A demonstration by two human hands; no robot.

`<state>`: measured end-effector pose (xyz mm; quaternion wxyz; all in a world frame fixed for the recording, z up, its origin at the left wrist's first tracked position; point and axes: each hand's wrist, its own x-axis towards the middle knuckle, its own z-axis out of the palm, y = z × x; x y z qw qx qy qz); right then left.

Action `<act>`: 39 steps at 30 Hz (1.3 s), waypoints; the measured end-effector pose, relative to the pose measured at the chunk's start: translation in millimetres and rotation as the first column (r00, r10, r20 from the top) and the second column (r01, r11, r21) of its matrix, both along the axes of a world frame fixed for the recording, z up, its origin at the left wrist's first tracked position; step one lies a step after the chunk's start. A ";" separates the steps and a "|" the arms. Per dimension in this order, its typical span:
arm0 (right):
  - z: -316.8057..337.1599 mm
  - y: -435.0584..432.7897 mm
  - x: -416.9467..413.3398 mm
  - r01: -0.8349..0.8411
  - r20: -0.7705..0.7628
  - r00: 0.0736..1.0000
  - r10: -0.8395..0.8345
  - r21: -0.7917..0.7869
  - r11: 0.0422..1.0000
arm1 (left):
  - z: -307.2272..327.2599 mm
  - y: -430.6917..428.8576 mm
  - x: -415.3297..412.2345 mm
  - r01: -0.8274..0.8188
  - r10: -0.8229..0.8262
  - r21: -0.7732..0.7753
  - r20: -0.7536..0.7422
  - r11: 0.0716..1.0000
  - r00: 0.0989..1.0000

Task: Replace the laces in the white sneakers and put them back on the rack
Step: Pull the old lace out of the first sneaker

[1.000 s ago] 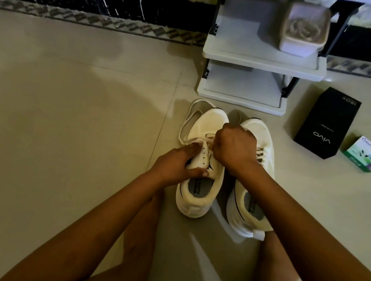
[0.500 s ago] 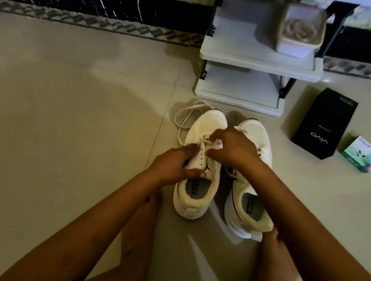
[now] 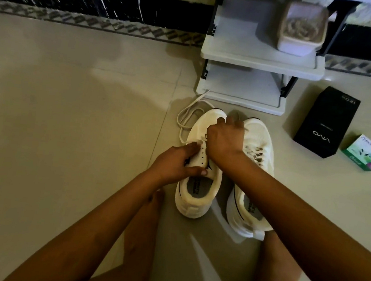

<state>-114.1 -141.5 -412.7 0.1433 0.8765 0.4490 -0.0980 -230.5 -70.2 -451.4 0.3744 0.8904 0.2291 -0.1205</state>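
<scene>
On the floor [image 3: 66,126] before the rack [image 3: 247,59], the left sneaker [image 3: 196,201] lay heel-near, toe toward the rack, the left hand [image 3: 175,160] gripping its tongue while the right hand [image 3: 225,136], nearer the toe, had fingers clenched apparently on the lace [image 3: 183,117], whose slack looped off left.

Black vivo box [image 3: 326,123] lies flat on the floor tiles [image 3: 66,126], ahead-right of the hands [image 3: 225,140]. Small green-and-white carton [image 3: 364,152] just beside it, further right. White lidded tub [image 3: 302,30] well ahead of hands, pale coils inside, contents unclear. Black marble skirting [image 3: 80,1] along wall, far ahead-left.
</scene>
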 end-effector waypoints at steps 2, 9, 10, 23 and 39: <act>-1.4 3.1 6.7 0.090 -0.138 0.987 -0.082 0.049 0.995 | 1.3 0.4 0.3 0.015 -0.015 0.006 0.000 1.000 1.000; -17.7 1.2 13.1 0.501 -0.680 0.671 -0.296 0.121 0.857 | 3.3 0.0 -0.8 0.005 -0.005 0.017 0.013 1.000 1.000; -16.8 -3.0 12.2 0.385 -0.513 0.817 -0.264 0.144 0.912 | 2.6 0.2 -0.2 0.007 -0.007 0.021 0.003 1.000 1.000; -5.4 -6.1 19.2 0.463 -0.709 0.694 -0.128 0.303 0.833 | 1.8 -1.3 0.2 -0.003 0.004 0.036 -0.021 0.999 1.000; 1.1 -12.6 14.4 0.108 -0.241 0.967 -0.081 0.101 0.989 | 2.6 -1.9 0.2 -0.011 0.011 0.009 -0.009 1.000 1.000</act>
